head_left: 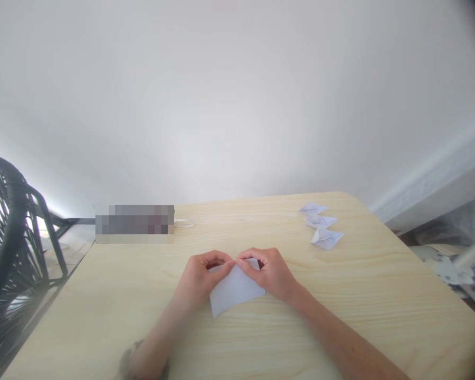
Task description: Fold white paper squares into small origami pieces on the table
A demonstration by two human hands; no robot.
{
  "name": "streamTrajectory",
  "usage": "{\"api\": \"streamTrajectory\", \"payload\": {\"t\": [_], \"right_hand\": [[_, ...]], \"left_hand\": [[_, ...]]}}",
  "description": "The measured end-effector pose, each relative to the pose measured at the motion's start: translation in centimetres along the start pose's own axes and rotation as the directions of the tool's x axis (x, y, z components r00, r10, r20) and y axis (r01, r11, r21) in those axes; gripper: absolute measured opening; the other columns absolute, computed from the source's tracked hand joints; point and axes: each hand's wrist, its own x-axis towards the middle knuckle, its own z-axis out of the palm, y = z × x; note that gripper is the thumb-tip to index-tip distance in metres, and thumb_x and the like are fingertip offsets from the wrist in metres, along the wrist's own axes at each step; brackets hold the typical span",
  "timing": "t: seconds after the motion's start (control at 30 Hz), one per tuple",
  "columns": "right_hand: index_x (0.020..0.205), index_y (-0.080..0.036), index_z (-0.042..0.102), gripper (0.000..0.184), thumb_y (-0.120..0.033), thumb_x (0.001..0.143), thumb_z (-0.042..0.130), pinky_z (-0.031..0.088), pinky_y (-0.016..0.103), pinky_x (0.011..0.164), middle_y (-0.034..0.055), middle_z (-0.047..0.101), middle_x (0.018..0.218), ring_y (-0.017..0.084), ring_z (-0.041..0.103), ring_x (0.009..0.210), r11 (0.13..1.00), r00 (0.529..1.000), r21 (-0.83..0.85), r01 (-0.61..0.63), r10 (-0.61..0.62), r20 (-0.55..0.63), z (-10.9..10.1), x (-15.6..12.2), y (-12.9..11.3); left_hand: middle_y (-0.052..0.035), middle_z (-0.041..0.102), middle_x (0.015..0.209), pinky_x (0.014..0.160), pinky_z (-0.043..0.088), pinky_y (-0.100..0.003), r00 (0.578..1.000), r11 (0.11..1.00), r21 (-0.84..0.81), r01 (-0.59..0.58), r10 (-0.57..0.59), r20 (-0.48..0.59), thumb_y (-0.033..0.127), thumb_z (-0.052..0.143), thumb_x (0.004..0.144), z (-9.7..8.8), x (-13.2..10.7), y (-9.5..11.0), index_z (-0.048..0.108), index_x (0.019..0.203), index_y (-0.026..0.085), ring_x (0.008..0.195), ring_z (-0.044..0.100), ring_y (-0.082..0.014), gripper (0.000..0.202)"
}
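A white sheet of paper [234, 291] lies on the light wooden table [340, 316] in front of me. My left hand [201, 277] and my right hand [269, 273] both pinch its far edge, fingertips meeting at the middle. The fingers of each hand are curled and pressed on the paper. The near corner of the sheet points toward me and lies flat on the table.
Three folded white paper pieces [323, 226] lie in a row at the far right of the table. A blurred-out object [134, 222] sits at the far left edge. A dark wicker chair [11, 248] stands to the left. A white wall rises behind.
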Motion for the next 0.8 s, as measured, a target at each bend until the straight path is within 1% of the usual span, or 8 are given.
{"api": "streamTrajectory", "payload": {"t": [0.13, 0.23, 0.33, 0.43, 0.57, 0.63, 0.7, 0.8], "right_hand": [[0.08, -0.018, 0.065, 0.013, -0.022, 0.078, 0.052, 0.039, 0.015, 0.05, -0.0017, 0.067, 0.073, 0.009, 0.057, 0.06, 0.997, 0.997, -0.017, 0.072, -0.071, 0.016, 0.1, 0.0, 0.0], [0.079, -0.019, 0.064, 0.013, -0.021, 0.079, 0.051, 0.04, 0.015, 0.053, -0.0025, 0.067, 0.074, 0.008, 0.058, 0.062, 0.995, 0.996, -0.04, 0.087, -0.086, 0.018, -0.5, 0.1, 0.1], [0.076, -0.02, 0.064, 0.013, -0.023, 0.079, 0.052, 0.041, 0.016, 0.059, -0.0025, 0.068, 0.075, 0.009, 0.06, 0.066, 0.996, 0.997, -0.058, 0.074, -0.075, -0.003, -1.6, 0.2, 0.4], [0.076, -0.02, 0.065, 0.015, -0.026, 0.08, 0.051, 0.042, 0.017, 0.06, -0.0019, 0.068, 0.076, 0.011, 0.061, 0.067, 0.997, 0.999, -0.07, 0.031, -0.032, -0.007, -3.1, 0.1, 0.7], [0.075, -0.02, 0.065, 0.018, -0.028, 0.08, 0.05, 0.042, 0.02, 0.059, -0.0002, 0.068, 0.077, 0.013, 0.06, 0.068, 0.996, 0.999, -0.08, -0.03, 0.027, -0.035, -4.3, 0.1, 0.9], [0.075, -0.02, 0.065, 0.019, -0.029, 0.08, 0.049, 0.042, 0.02, 0.056, 0.0001, 0.068, 0.076, 0.013, 0.06, 0.067, 0.997, 1.0, -0.068, -0.019, 0.019, -0.003, -3.9, 0.1, 0.7], [0.077, -0.02, 0.065, 0.02, -0.03, 0.08, 0.049, 0.042, 0.019, 0.054, -0.0002, 0.068, 0.077, 0.013, 0.06, 0.066, 0.999, 1.0, -0.045, 0.006, -0.005, 0.03, -2.9, 0.0, 0.4], [0.08, -0.02, 0.065, 0.019, -0.028, 0.081, 0.048, 0.043, 0.018, 0.06, -0.0007, 0.068, 0.077, 0.011, 0.061, 0.066, 0.998, 0.998, -0.018, 0.062, -0.061, 0.033, -1.2, -0.1, -0.1]], "left_hand": [[-0.002, 0.064, 0.07, 0.054, 0.041, -0.02, 1.0, 0.996, 0.087, -0.019, 0.02, -0.008, 0.036, 0.054, 0.074, 0.0, -0.1, -0.1, 0.063, 0.074, 0.016, 0.064, 0.055, -0.0144, 0.022], [-0.0018, 0.065, 0.069, 0.052, 0.04, -0.02, 0.999, 0.991, 0.134, 0.001, 0.004, -0.035, 0.035, 0.053, 0.074, -0.3, 0.0, -0.2, 0.063, 0.074, 0.016, 0.06, 0.055, -0.0136, 0.021], [-0.0015, 0.065, 0.068, 0.055, 0.042, -0.021, 0.998, 0.991, 0.136, 0.018, -0.01, -0.057, 0.034, 0.054, 0.072, -1.0, 0.0, -0.3, 0.062, 0.072, 0.016, 0.06, 0.056, -0.0138, 0.02], [-0.0012, 0.065, 0.066, 0.059, 0.043, -0.021, 0.998, 0.99, 0.138, 0.026, -0.018, -0.059, 0.033, 0.056, 0.07, -1.9, 0.1, -0.3, 0.062, 0.068, 0.016, 0.062, 0.058, -0.0147, 0.018], [-0.0017, 0.067, 0.066, 0.06, 0.045, -0.022, 0.994, 0.991, 0.094, 0.099, -0.095, -0.045, 0.035, 0.059, 0.069, -2.4, 0.2, -0.1, 0.063, 0.069, 0.016, 0.064, 0.061, -0.0159, 0.02], [-0.0029, 0.069, 0.071, 0.063, 0.046, -0.023, 0.995, 0.995, 0.053, 0.082, -0.079, -0.057, 0.037, 0.056, 0.072, -2.0, 0.1, 0.1, 0.065, 0.075, 0.016, 0.065, 0.061, -0.016, 0.023], [-0.004, 0.07, 0.083, 0.063, 0.046, -0.024, 0.997, 0.999, 0.034, 0.037, -0.035, -0.068, 0.037, 0.05, 0.077, -1.4, 0.0, 0.4, 0.064, 0.087, 0.017, 0.068, 0.061, -0.016, 0.027], [-0.0024, 0.07, 0.083, 0.062, 0.045, -0.022, 0.997, 0.991, 0.113, -0.069, 0.065, 0.034, 0.035, 0.049, 0.079, -0.4, -0.2, 0.6, 0.066, 0.087, 0.019, 0.074, 0.061, -0.017, 0.025]]}}
